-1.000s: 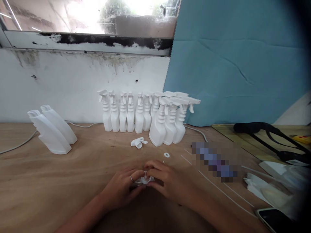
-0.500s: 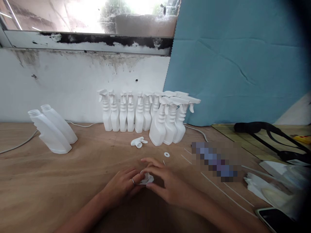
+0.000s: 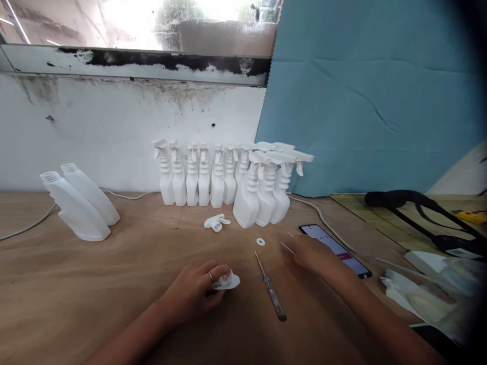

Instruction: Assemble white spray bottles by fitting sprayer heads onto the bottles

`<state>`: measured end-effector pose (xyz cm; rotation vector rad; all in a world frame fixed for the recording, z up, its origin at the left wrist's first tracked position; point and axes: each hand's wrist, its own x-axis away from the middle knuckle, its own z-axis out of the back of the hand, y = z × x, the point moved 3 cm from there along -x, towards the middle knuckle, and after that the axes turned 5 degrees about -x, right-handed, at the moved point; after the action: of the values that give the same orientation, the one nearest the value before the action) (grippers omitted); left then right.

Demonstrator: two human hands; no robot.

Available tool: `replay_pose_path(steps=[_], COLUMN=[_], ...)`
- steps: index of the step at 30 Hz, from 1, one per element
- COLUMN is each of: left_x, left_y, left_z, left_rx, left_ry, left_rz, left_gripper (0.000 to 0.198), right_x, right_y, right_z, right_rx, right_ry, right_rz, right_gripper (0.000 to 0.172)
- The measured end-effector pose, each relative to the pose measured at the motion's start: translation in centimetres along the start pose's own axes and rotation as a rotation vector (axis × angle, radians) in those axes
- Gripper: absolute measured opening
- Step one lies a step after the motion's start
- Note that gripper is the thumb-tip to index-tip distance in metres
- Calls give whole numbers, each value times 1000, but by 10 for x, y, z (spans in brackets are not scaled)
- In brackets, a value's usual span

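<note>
My left hand (image 3: 198, 291) is closed around a white spray trigger head (image 3: 228, 281) with a clear part on it, low over the table. To its right, a small screwdriver with a clear handle (image 3: 273, 294) lies on the wood. My right hand (image 3: 310, 253) reaches beside the phone, its fingers curled together on a thin white tube (image 3: 287, 247). A second tube end shows just above, and the rest is hidden by the hand and arm. Between my hands and the bottles lie a white ring washer (image 3: 261, 242) and another white trigger head (image 3: 217, 222).
Several white spray bottles (image 3: 217, 182) with triggers stand against the wall. Two capless bottles (image 3: 78, 208) stand at the left. The phone (image 3: 335, 248) lies lit at the right, near a cable, plastic bags (image 3: 426, 289) and a black strap (image 3: 407, 213).
My right hand has left the trigger head and moved right to the thin tubes. The screwdriver now shows whole on the table. My left hand still holds the trigger head.
</note>
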<state>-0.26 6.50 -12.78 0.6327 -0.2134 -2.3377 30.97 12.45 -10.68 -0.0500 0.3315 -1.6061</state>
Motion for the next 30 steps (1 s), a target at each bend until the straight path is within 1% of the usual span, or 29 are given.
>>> replay_pose_path(steps=[2, 4, 5, 6, 7, 8, 10, 11, 12, 13, 14, 16, 18, 21, 23, 26, 30], left_x=[0, 1, 1, 2, 2, 2, 2, 2, 3, 3, 3, 3, 4, 4, 3, 2, 0], left_y=[2, 1, 1, 0, -2, -3, -6, -7, -8, -8, -8, -6, -5, -4, -5, -6, -7], left_z=[-1, -2, -2, -3, -4, -4, -5, -6, -6, -6, -6, -5, -3, -2, -3, -4, -6], left_rx=[1, 9, 17, 25, 34, 42, 56, 61, 66, 71, 75, 82, 85, 90, 97, 101, 102], left_ry=[7, 10, 9, 7, 6, 6, 7, 8, 8, 9, 12, 21, 31, 37, 37, 35, 38], left_rz=[-13, -17, -13, -3, 13, 33, 79, 97, 111, 122, 130, 140, 138, 117, 102, 86, 73], left_gripper=[39, 38, 37, 37, 38, 39, 42, 43, 44, 45, 46, 45, 44, 42, 42, 47, 53], right_x=[0, 1, 2, 3, 4, 5, 6, 6, 7, 7, 9, 14, 23, 38, 46, 53, 56], right_y=[-11, -27, -35, -43, -51, -58, -67, -70, -73, -77, -81, -93, -106, -123, -131, -135, -134], right_z=[1, 12, 21, 31, 42, 53, 70, 74, 74, 70, 64, 46, 27, 7, 1, -5, -10], right_rx=[-89, -207, -266, -344, -442, -603, -1065, -1295, -1471, -1569, -1604, -1564, -1495, -1411, -1364, -1289, -1174], right_ry=[-120, -184, -192, -188, -164, -123, -21, 21, 44, 45, 23, -52, -128, -182, -212, -267, -273], right_rz=[42, 115, 157, 199, 236, 268, 277, 251, 209, 163, 124, 84, 76, 105, 149, 233, 315], right_gripper=[11, 5, 10, 22, 28, 28, 24, 23, 26, 29, 29, 22, 23, 25, 26, 26, 22])
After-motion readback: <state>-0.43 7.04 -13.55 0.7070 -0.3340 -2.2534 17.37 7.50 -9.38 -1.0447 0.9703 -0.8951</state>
